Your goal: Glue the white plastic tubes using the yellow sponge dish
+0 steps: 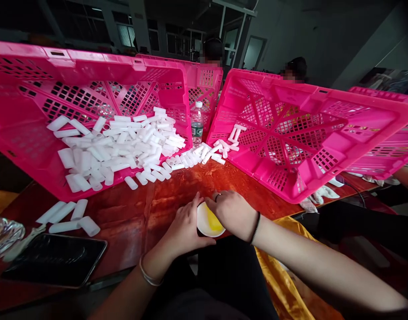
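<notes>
A small round white bowl point(204, 222) with something yellow point(214, 221) in it is at the near edge of the table, in front of my lap. My left hand point(187, 222) is wrapped round its left side, thumb along the near rim. Over the right side of the bowl, my right hand point(232, 212) has its fingers curled down at the far rim. Those fingertips are hidden, and whatever they pinch cannot be made out. Beyond my hands, many short white plastic tubes point(130, 182) spill onto the table from a pink basket point(40, 164).
A second pink basket point(257, 166) lies tipped on the right, tubes at its left corner. A water bottle point(197, 124) stands between the baskets. On the left are a phone point(54, 260) and loose tubes point(66, 213). Yellow cloth point(284, 275) hangs at the near edge. People sit beyond.
</notes>
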A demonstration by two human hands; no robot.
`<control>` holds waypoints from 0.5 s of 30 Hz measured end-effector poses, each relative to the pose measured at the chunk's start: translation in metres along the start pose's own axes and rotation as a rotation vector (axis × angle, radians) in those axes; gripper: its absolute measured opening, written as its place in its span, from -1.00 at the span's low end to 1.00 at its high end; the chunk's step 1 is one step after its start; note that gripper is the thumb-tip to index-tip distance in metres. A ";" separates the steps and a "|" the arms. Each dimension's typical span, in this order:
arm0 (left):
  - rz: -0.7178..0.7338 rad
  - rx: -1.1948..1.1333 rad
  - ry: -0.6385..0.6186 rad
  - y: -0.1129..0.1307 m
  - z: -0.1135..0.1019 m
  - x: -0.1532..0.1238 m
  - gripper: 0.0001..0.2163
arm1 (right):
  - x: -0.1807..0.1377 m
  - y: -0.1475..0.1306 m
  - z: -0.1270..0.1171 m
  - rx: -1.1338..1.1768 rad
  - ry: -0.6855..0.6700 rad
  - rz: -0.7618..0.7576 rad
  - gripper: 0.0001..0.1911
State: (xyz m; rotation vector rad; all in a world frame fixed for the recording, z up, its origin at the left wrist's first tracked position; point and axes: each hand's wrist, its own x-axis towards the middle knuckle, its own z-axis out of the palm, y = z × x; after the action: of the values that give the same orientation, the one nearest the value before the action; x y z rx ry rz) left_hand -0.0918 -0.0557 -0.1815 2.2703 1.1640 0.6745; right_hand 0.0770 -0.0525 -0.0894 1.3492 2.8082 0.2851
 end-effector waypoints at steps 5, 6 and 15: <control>-0.006 0.011 -0.024 -0.001 0.001 0.001 0.02 | 0.025 -0.017 -0.010 -0.015 -0.218 -0.012 -0.81; 0.002 0.003 -0.017 -0.001 0.001 0.001 0.01 | 0.029 -0.019 -0.010 0.022 -0.250 0.010 -0.79; -0.095 -0.083 -0.069 0.001 -0.002 0.002 0.17 | 0.026 0.030 0.018 0.439 -0.265 0.292 -0.77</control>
State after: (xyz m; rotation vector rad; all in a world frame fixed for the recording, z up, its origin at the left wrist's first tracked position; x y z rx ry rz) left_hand -0.0917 -0.0542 -0.1794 2.1377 1.1813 0.5918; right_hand 0.0856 -0.0113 -0.1004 1.7251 2.5344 -0.5055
